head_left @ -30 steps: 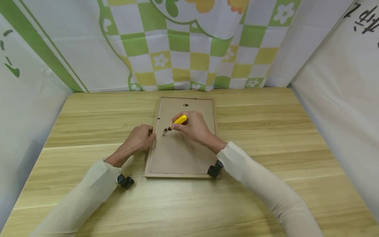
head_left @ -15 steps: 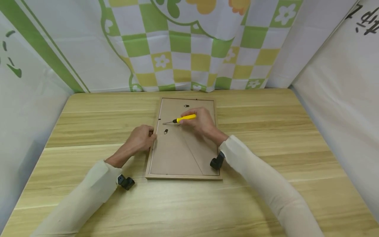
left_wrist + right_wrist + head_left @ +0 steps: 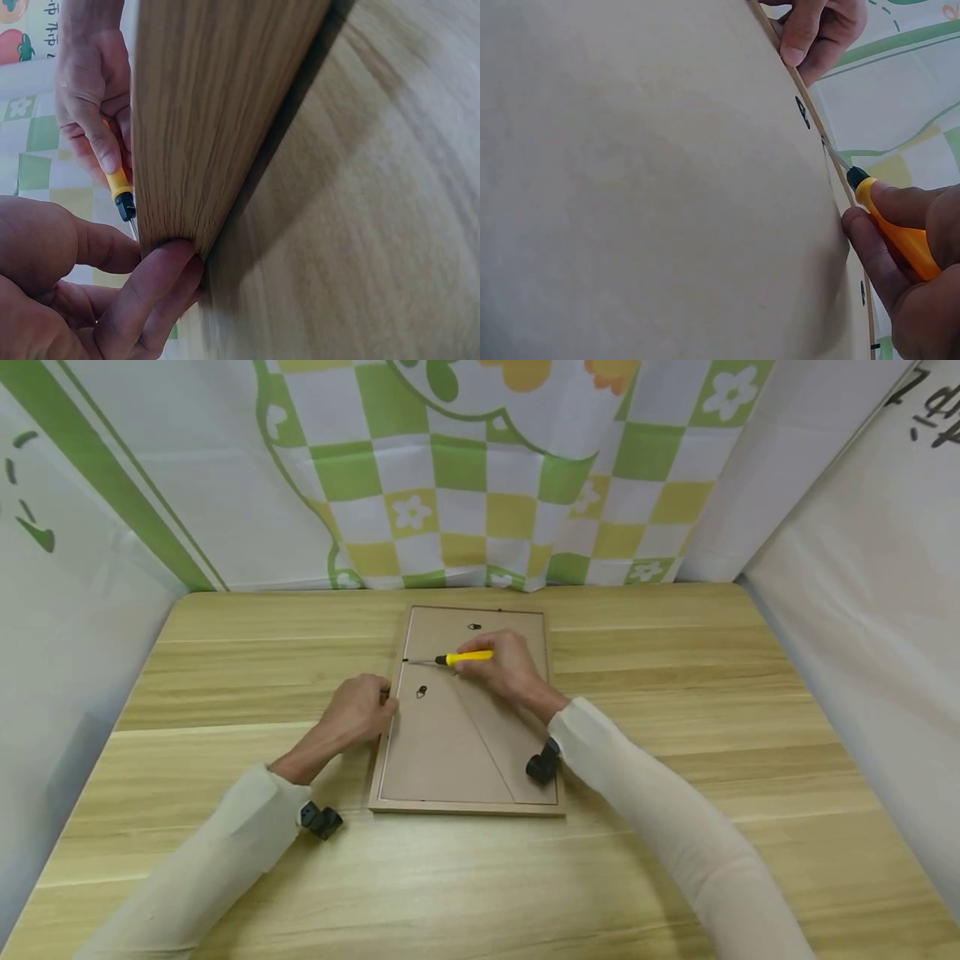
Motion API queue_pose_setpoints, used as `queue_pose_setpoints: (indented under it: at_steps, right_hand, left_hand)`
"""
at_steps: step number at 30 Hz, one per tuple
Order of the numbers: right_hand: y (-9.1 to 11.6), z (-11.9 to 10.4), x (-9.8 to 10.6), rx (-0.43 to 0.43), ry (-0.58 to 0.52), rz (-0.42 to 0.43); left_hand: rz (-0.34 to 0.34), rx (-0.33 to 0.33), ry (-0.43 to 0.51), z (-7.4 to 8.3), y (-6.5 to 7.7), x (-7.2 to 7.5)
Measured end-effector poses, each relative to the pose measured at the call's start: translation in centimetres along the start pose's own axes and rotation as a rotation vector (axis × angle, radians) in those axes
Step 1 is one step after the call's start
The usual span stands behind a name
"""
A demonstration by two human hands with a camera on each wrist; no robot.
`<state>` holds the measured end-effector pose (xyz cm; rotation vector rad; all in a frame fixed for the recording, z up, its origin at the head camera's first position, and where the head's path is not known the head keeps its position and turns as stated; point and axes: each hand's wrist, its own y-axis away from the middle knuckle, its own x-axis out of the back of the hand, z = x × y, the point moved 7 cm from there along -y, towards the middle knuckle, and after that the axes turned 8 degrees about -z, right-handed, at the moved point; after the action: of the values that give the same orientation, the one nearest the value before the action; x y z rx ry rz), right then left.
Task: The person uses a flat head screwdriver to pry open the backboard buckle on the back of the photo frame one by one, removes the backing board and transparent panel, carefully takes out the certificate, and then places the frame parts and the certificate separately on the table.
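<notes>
A wooden picture frame lies face down, its brown backing board upward. My right hand grips the yellow handle of a screwdriver above the board. The metal tip points left and meets a small black tab at the board's left edge. With thumb and curled fingers, my left hand holds the frame's left side; the left wrist view shows fingertips against the wooden side. Two black hanging hooks, one near the left edge and one near the top, are fixed to the board.
The frame rests on a wood-grain table. A green, yellow and white checked curtain hangs behind the table. White cloth walls stand to the left and right. Small black cameras sit at both wrists.
My right hand has shifted up and right, and the screwdriver has swung flatter. Its tip has gone from near the left hook to the black tab. My left hand stays in place.
</notes>
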<state>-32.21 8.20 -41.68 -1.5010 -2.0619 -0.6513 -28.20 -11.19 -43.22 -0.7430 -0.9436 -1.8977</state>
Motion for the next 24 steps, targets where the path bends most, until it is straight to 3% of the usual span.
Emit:
queue_pose_setpoints:
  at_steps: [7,12,18,22,24]
  right_hand:
    - [-0.3,-0.1,-0.5,0.011,0.015,0.037]
    - [-0.4,0.0,-0.6,0.013,0.005,0.07]
    - [-0.8,-0.6,-0.4,0.069,-0.132,0.112]
    - [-1.3,-2.0,-0.7,0.135,-0.241,0.086]
    - [-1.4,-3.1,-0.9,0.164,-0.243,0.084]
  left_hand:
    - [0.042,-0.027,-0.088,0.4,0.0,0.2]
    - [0.04,-0.056,-0.098,0.5,0.0,0.0]
    - [0.045,-0.069,-0.078,0.3,0.1,0.1]
    - [0.044,-0.075,-0.057,0.3,0.1,0.1]
    - [0.04,-0.074,-0.051,0.2,0.1,0.2]
